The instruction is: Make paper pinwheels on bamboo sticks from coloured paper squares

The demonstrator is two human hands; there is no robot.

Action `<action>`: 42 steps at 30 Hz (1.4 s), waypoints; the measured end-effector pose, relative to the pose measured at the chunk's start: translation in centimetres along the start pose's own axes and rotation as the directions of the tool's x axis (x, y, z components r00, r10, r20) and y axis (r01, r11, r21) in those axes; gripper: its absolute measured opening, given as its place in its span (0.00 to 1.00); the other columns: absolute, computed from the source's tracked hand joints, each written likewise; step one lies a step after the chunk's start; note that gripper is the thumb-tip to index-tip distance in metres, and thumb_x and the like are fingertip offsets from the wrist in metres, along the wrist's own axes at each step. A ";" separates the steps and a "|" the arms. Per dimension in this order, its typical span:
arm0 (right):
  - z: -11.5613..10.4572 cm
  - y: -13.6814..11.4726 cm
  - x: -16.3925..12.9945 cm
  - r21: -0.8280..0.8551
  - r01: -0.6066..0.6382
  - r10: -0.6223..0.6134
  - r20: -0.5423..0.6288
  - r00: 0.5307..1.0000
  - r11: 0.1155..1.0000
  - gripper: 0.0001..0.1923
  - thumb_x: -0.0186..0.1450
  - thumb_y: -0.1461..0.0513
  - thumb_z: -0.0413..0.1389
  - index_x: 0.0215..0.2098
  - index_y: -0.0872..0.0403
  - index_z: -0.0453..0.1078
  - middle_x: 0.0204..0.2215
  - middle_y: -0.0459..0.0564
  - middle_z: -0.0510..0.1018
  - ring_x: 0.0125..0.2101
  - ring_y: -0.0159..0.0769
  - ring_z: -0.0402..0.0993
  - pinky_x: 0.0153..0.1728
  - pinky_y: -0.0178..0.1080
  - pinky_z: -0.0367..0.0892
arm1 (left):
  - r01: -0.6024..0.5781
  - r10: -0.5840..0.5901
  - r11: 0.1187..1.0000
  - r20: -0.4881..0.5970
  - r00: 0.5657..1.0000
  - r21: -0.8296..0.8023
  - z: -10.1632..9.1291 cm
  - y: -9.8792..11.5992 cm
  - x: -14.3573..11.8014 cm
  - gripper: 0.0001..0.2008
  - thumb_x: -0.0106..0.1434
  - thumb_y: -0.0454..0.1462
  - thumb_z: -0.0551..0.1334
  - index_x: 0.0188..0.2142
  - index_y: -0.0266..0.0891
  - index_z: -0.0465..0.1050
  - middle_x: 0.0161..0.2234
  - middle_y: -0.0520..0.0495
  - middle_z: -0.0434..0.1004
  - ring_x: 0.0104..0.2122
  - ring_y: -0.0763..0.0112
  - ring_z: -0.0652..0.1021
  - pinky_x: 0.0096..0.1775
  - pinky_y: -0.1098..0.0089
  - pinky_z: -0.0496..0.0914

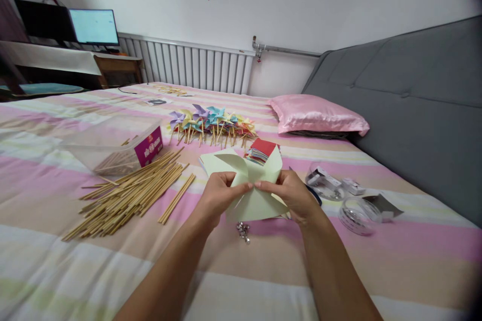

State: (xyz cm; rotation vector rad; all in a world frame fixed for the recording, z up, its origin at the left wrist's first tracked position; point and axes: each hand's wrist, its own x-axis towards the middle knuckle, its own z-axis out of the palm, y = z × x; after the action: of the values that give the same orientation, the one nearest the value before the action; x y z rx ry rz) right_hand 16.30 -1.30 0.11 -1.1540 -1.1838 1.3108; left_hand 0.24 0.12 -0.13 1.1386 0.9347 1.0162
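The head camera looks down at a bed with a striped pink and cream sheet (395, 261). In the middle, two bare hands hold a pale green square of paper with cut, folded corners (256, 200), lifted a little above the sheet. The paper's corner flaps curl in toward the middle, like a pinwheel being shaped.

To do this folding well, I think each corner tip should be brought gently to the middle and kept flat there, without pulling so hard that the thin paper tears or creases.

The left hand (216, 195) is closed on the paper, with thumb and fingers pinching a flap near the centre. The right hand (293, 195) is closed on it too, its fingertips meeting the left ones right at the middle.

Just below the paper lies a little heap of shiny silver pins (243, 230). To the left is a big pile of thin wooden sticks (131, 190), next to a clear plastic box with a purple label (120, 148). Farther back lies a row of finished colourful paper pinwheels (211, 123), and a stack of red paper squares (262, 150) sits just behind the hands. Clear tape rolls (356, 213) lie to the right.
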 end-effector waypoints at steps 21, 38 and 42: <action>2.2 -0.6 -1.6 -0.525 0.493 -0.340 0.365 0.867 0.694 0.17 0.56 0.68 0.55 0.42 0.48 0.75 0.25 0.44 0.79 0.25 0.32 0.74 0.29 0.35 0.66 | 0.034 -0.166 0.916 -0.301 0.939 -0.400 -2.3 0.7 1.4 0.13 0.39 0.31 0.69 0.28 0.32 0.73 0.21 0.49 0.77 0.20 0.70 0.75 0.23 0.72 0.68; 2.4 0.6 -0.5 -0.480 0.450 -0.337 0.307 0.890 0.753 0.13 0.57 0.66 0.56 0.39 0.48 0.77 0.28 0.45 0.81 0.22 0.31 0.73 0.25 0.33 0.65 | 0.097 -0.227 0.849 -0.191 0.955 -0.519 -1.8 1.1 1.3 0.10 0.46 0.28 0.65 0.32 0.33 0.74 0.25 0.45 0.79 0.24 0.65 0.77 0.26 0.69 0.71; 2.5 0.5 -0.3 -0.445 0.436 -0.340 0.281 0.898 0.782 0.06 0.56 0.61 0.59 0.31 0.51 0.79 0.23 0.45 0.80 0.18 0.30 0.71 0.22 0.32 0.63 | 0.107 -0.240 0.856 -0.205 0.949 -0.506 -1.4 0.9 1.3 0.11 0.44 0.29 0.66 0.31 0.32 0.74 0.25 0.45 0.79 0.25 0.65 0.77 0.27 0.70 0.70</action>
State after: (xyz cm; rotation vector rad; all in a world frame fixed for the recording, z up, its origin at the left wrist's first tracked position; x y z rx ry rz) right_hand 13.80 -1.80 -0.24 -1.0665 -1.8698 0.8181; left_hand -0.91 1.81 0.42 0.4884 0.8976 1.1851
